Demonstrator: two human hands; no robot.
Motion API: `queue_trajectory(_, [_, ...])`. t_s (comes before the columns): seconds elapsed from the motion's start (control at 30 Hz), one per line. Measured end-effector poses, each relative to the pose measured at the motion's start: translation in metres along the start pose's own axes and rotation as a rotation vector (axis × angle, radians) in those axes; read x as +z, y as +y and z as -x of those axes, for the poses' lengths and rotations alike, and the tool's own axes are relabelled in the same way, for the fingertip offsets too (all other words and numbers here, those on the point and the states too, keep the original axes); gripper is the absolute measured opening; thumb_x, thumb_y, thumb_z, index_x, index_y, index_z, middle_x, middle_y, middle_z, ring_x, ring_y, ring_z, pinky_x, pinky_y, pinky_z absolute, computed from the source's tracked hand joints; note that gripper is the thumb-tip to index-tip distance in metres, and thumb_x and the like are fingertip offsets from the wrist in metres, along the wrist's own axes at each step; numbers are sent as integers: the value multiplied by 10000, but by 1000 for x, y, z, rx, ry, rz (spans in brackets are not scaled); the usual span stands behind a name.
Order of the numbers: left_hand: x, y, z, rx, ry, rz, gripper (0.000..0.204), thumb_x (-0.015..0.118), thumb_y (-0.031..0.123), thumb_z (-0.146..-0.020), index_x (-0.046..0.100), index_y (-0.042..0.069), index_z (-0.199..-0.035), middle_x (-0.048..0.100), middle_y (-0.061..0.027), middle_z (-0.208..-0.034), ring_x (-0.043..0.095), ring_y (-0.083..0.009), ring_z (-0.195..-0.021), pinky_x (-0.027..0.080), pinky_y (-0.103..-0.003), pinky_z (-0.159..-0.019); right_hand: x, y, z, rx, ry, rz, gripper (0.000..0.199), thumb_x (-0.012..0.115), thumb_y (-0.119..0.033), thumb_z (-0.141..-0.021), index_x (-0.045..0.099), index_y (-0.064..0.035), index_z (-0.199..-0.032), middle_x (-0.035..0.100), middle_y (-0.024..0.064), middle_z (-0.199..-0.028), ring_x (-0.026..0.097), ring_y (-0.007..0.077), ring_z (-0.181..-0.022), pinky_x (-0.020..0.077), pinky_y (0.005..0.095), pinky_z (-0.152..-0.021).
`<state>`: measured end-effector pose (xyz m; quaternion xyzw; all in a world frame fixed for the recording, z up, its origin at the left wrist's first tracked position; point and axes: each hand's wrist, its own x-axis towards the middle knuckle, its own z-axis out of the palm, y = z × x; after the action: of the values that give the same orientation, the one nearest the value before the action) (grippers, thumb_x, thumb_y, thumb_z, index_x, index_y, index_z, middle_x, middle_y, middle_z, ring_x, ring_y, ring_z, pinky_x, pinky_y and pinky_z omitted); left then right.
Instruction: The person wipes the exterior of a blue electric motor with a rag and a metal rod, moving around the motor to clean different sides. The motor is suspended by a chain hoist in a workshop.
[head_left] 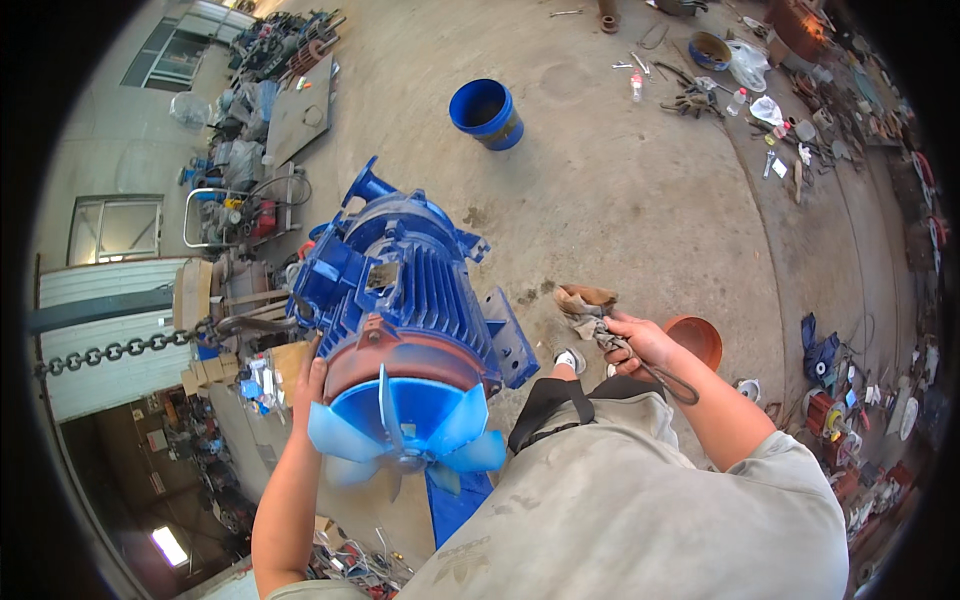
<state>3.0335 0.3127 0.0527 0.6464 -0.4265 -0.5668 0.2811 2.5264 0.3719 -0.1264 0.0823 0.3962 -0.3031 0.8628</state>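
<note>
So the person's got a big blue electric motor (pixel 405 290) in front of them, sitting around 9 to 10 o'clock from their body, with the light blue plastic cooling fan (pixel 400 425) bare on the near end, no cover over it. Left hand (pixel 310 385) is pressed flat against the reddish end plate (pixel 400 360) right at the fan's 10 o'clock edge, fingers together and laid on the metal, not wrapped round anything as far as the view shows.

Right hand (pixel 635 340) is out at 2 o'clock from the motor, fingers clamped round a dirty rag (pixel 585 305) plus a dark tool with a looped strap or cable (pixel 670 380) hanging off it. Can't tell exactly what the tool is.

What looks dicey to me:

- Those fan blades are thin plastic. If the left hand slips off the plate, or the person leans on a blade, one could snap.
- That dangling loop could snag on a blade or the motor's foot (pixel 510 340) if the right hand swings in.
- The chain (pixel 120 350) running off at 9 o'clock seems hooked toward the motor. If it's bearing load and the motor shifts, fingers by the end plate are in a bad spot.
- Their shoe (pixel 570 360) is right beside the motor's base, so any roll lands on toes.
- Floor's cluttered: orange bowl (pixel 695 340) close by, blue bucket (pixel 487 113) up at 12 o'clock.
</note>
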Motion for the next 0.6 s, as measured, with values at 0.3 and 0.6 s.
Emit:
queue_trajectory(0.3, [-14, -12, -6, -2, 219, -161, 741, 589, 526, -1037, 427, 43, -1575, 555, -181, -1452, 560, -267, -1296, 491, -387, -1038, 42, -48, 12, -191, 148, 204, 410, 511, -177, -1090, 463, -157, -1497, 617, 43, -926, 481, 70, -581, 329, 216, -431])
queue_trajectory(0.6, [-10, -19, -8, 29, 158, -71, 704, 613, 511, -1020, 480, 16, -1503, 627, -197, -1373, 644, -273, -1214, 558, -380, -989, 101, -18, 59, -56, -94, 825, 361, 512, -156, -1072, 563, -123, -1428, 492, -42, -724, 406, 59, -541, 320, 245, -472])
